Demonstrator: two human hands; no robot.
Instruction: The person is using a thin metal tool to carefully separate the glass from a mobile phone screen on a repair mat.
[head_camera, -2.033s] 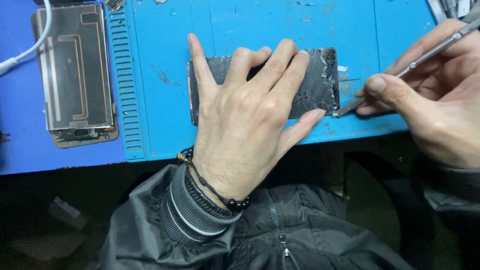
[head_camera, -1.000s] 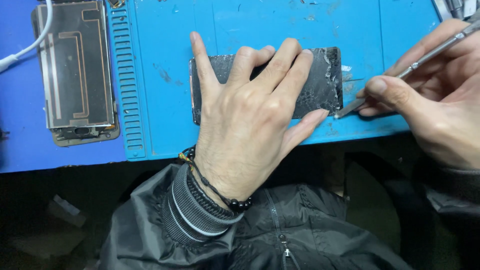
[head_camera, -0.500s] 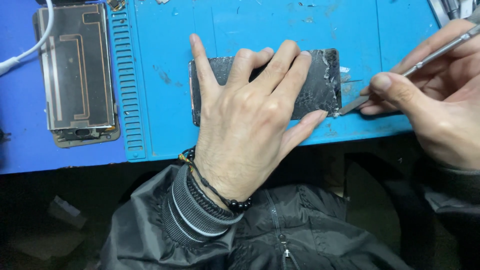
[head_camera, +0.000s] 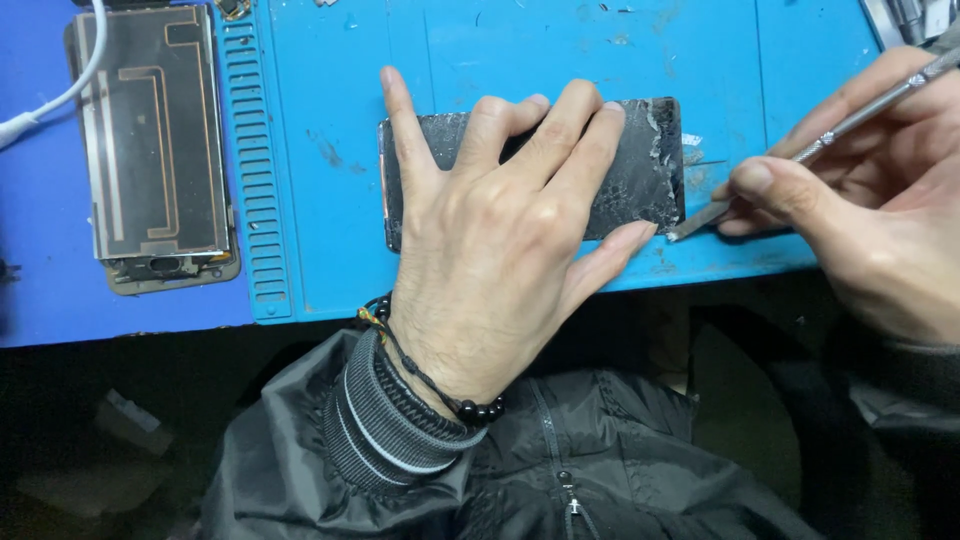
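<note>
A phone with a shattered dark glass face (head_camera: 640, 175) lies flat on a blue work mat (head_camera: 330, 160). My left hand (head_camera: 500, 250) presses down on it, fingers spread across the cracked glass, thumb at its lower right corner. My right hand (head_camera: 860, 200) grips a thin metal pry tool (head_camera: 800, 155) like a pen. The tool's flat tip touches the mat at the phone's lower right corner, just beside my left thumb.
An opened phone body (head_camera: 155, 150) with a bare metal plate lies at the left on the blue mat. A white cable (head_camera: 50, 100) runs beside it. Glass flakes dot the mat near the phone's right end. The table's front edge runs below my hands.
The right hand and pry tool have shifted slightly at the phone's right end. My left hand stays pressed on the phone.
</note>
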